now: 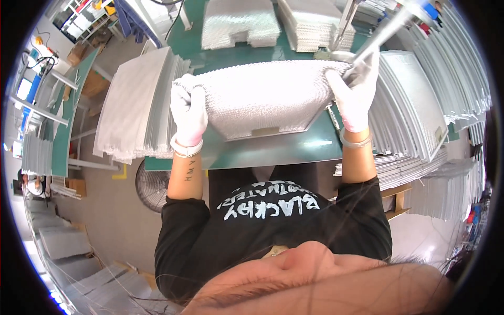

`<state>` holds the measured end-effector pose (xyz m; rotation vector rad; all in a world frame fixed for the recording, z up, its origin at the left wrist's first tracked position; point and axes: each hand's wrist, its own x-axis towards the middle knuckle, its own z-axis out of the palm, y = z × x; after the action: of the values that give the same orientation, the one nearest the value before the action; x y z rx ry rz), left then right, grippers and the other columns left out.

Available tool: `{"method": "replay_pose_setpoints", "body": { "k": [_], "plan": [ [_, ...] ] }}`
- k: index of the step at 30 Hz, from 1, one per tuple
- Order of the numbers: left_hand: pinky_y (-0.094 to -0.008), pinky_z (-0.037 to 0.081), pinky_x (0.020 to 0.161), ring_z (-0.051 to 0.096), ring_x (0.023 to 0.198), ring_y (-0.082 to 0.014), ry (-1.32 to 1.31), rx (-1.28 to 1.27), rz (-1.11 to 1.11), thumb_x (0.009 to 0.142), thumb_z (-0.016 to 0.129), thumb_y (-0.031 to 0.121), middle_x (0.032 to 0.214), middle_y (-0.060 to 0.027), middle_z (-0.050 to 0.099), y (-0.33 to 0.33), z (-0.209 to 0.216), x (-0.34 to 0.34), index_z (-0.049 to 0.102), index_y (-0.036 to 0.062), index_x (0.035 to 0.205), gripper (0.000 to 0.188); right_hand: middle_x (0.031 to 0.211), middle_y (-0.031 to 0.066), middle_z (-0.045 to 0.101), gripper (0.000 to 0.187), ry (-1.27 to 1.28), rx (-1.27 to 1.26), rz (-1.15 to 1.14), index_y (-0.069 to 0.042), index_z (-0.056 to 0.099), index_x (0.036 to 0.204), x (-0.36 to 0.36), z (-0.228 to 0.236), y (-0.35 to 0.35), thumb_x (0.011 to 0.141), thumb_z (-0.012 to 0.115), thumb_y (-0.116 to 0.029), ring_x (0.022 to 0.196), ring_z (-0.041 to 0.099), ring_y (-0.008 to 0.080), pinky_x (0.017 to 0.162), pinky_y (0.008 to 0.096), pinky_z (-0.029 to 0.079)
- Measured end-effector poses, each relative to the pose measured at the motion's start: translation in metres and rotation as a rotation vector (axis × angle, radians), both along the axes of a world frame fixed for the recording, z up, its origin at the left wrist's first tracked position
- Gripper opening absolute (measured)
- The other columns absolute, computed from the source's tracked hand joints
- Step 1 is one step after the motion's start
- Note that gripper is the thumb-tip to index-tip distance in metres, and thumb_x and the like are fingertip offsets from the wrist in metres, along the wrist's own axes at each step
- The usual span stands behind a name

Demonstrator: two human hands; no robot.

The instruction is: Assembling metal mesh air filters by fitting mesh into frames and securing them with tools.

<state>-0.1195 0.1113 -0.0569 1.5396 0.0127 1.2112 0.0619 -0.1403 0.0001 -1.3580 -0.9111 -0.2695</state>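
Part of the person's head fills the near edge, with a black shirt beyond. Over the green tabletop, a silvery textured panel tilts between two gloved hands: the left hand has its grip closed on the far left corner, the right hand pinches the far right corner. Panel stacks stand left and right.

Head cam, L of worn pr., fisheye, single view. Looks steeply down fr. head height, img. upright. Wearer's head at 6 o'clock, v. close; shirt beyond; L fingers at 10, R fingers at 2, mid-range; surface ctr. to 12.
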Motion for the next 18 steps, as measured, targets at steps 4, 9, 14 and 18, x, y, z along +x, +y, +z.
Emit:
{"method": "replay_pose_setpoints", "body": {
  "k": [4, 9, 14, 18],
  "plan": [
    [-0.0221, 0.038, 0.072, 0.042, 0.077, -0.0072, -0.065, 0.016, -0.044, 0.089, 0.05, -0.01, 0.086, -0.0012, 0.049, 0.002, -0.004, 0.002, 0.045, 0.0057, 0.086, 0.016, 0.104, 0.0124, 0.069, 0.062, -0.329, -0.651, -0.083, -0.005, 0.055, 0.137, 0.012, 0.042, -0.027, 0.079, 0.076, -0.011, 0.089, 0.067, 0.0188, 0.079, 0.0281, 0.053],
    [-0.0214, 0.038, 0.074, 0.044, 0.078, -0.006, -0.055, 0.034, -0.089, 0.089, 0.05, -0.008, 0.089, -0.0014, 0.052, -0.008, 0.005, -0.002, 0.051, 0.0046, 0.091, 0.013, 0.107, 0.0172, 0.07, 0.042, -0.569, -0.766, 0.094, -0.004, 0.062, 0.128, 0.027, 0.082, -0.042, 0.086, 0.067, -0.006, 0.092, 0.07, 0.0253, 0.084, 0.033, 0.054],
    [-0.0222, 0.039, 0.074, 0.047, 0.079, -0.0064, -0.075, 0.092, -0.09, 0.088, 0.053, -0.007, 0.09, -0.0016, 0.053, -0.004, 0.002, -0.005, 0.052, 0.0053, 0.092, 0.013, 0.102, 0.016, 0.069, 0.045, -0.501, -0.735, 0.251, -0.006, 0.062, 0.129, 0.021, 0.098, -0.043, 0.084, 0.066, -0.002, 0.089, 0.068, 0.0269, 0.081, 0.034, 0.053],
    [-0.022, 0.04, 0.072, 0.049, 0.078, -0.0067, -0.06, 0.012, -0.119, 0.088, 0.056, -0.005, 0.089, -0.0015, 0.054, -0.009, 0.0, -0.013, 0.054, 0.004, 0.096, 0.013, 0.093, 0.0166, 0.066, 0.053, -0.857, -0.879, 0.358, -0.007, 0.06, 0.131, 0.021, 0.105, -0.03, 0.079, 0.069, 0.001, 0.081, 0.065, 0.0305, 0.076, 0.0359, 0.052]
  ]
}}
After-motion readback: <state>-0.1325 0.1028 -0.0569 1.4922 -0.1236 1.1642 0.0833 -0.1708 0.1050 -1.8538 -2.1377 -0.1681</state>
